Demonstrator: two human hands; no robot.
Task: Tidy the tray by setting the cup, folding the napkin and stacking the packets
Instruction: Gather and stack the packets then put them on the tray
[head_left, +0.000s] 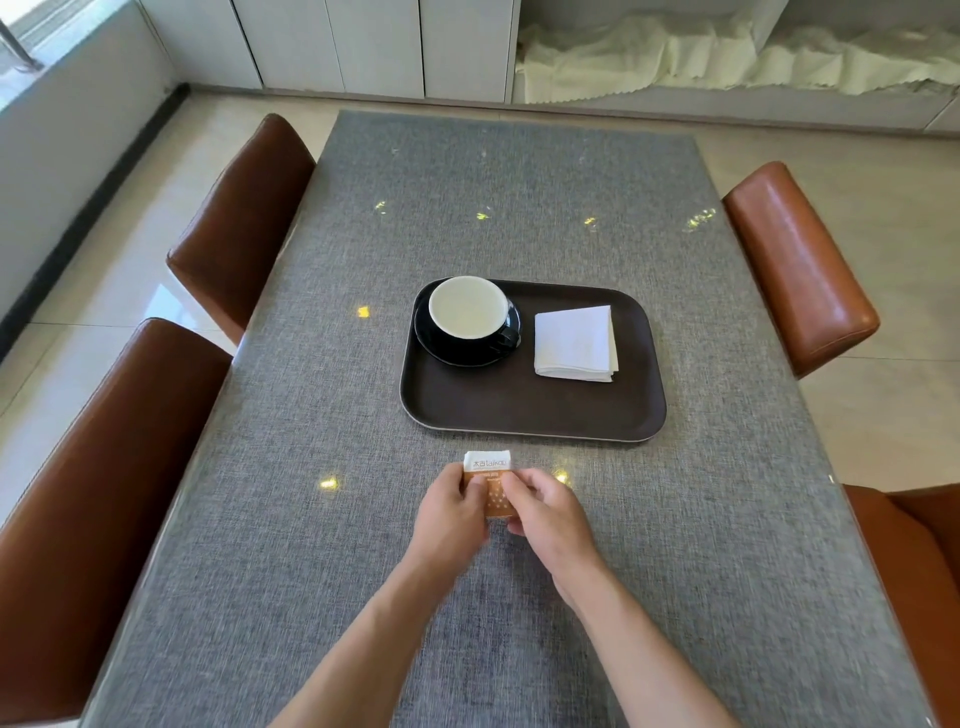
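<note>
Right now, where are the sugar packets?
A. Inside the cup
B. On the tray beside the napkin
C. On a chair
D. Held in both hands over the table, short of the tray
D: the packets sit between the left hand and right hand, nearer than the tray.

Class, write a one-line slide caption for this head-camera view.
Both hands hold orange-and-white packets before a brown tray.

- A long table (519, 208) covered in grey woven cloth under a clear glossy sheet.
- Brown leather chairs (239, 228) along both sides.
- White cabinet doors (379, 41) behind.
- Crumpled white fabric (701, 57) on a low shelf.
- Glossy pale tiled floor (130, 260).
</note>
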